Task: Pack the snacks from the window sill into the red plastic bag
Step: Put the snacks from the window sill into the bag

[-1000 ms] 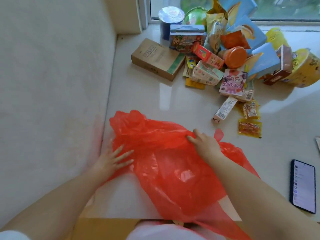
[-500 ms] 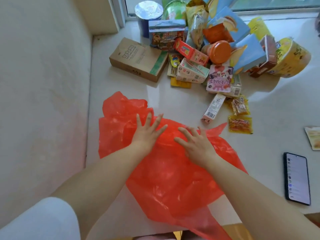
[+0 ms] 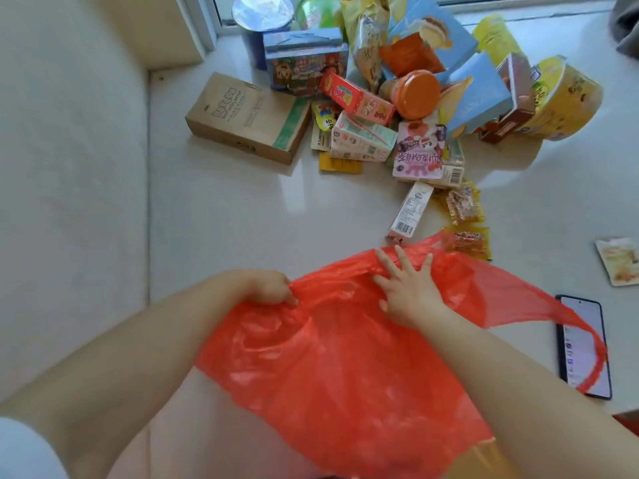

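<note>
The red plastic bag [image 3: 332, 361] lies spread over the near part of the sill. My left hand [image 3: 271, 288] pinches its upper left edge with curled fingers. My right hand [image 3: 406, 292] lies flat on the bag's top edge, fingers spread. One bag handle [image 3: 567, 316] stretches right over a phone. The snack pile sits at the far side: a brown cardboard box [image 3: 247, 115], a pink packet [image 3: 418, 152], an orange-lidded jar [image 3: 413, 95], blue boxes [image 3: 473, 91], a yellow tub [image 3: 560, 98] and small yellow sachets [image 3: 463, 205].
A black phone [image 3: 584, 344] lies at the right, partly under the bag handle. A loose packet [image 3: 619, 261] lies at the right edge. A pale wall [image 3: 69, 184] bounds the left side. The window frame [image 3: 204, 22] runs along the back.
My left hand went from flat on the bag to pinching its left edge. The bag's far edge has been pulled up and rightwards, its handle now over the phone.
</note>
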Demonstrator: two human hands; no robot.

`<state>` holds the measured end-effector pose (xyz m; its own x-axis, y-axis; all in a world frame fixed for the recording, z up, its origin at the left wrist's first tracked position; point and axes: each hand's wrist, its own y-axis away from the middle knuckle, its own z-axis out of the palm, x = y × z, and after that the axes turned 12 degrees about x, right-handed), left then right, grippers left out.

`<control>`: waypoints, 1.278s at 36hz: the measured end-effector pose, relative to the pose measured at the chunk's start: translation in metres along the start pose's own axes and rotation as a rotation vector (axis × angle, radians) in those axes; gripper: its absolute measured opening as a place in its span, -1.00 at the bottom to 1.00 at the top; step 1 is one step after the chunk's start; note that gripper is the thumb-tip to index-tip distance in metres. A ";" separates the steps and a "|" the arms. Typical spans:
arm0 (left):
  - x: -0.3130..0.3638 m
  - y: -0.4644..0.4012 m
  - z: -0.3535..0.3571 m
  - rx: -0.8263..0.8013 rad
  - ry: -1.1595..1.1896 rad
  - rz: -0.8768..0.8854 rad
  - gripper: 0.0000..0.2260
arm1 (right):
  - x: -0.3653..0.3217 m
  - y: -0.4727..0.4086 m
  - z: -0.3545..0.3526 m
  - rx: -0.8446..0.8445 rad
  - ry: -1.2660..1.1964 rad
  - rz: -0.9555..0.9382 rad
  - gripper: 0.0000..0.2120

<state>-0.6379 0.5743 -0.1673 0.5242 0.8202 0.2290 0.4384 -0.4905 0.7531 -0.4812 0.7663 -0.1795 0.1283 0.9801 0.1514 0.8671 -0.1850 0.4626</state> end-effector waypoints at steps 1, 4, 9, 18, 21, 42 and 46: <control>0.000 0.001 0.002 -0.071 0.135 -0.052 -0.75 | 0.002 0.002 0.001 -0.003 -0.020 0.000 -0.49; -0.002 0.006 0.013 -0.128 0.218 -0.119 -0.79 | 0.007 0.011 0.006 -0.026 -0.062 -0.006 -0.31; -0.004 0.004 0.037 0.439 -0.520 0.054 -0.53 | 0.009 0.023 0.009 -0.053 -0.023 -0.087 -0.23; -0.005 0.016 0.064 0.707 -0.529 0.570 -0.35 | 0.010 0.031 0.019 -0.008 -0.008 -0.072 -0.28; -0.019 0.015 0.078 0.448 -0.665 0.416 -0.36 | 0.011 0.038 0.036 -0.084 0.003 -0.034 -0.30; 0.168 -0.056 -0.017 0.757 -0.068 0.197 -0.64 | 0.132 -0.001 0.013 0.335 -0.623 0.529 -0.72; 0.201 -0.076 -0.022 0.731 0.039 0.114 -0.52 | 0.152 -0.014 0.029 0.264 -0.464 0.481 -0.66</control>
<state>-0.5818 0.7827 -0.1648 0.5752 0.7555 0.3136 0.7640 -0.6331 0.1240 -0.4602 0.9204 -0.1881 0.6660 0.7348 -0.1284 0.7430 -0.6380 0.2023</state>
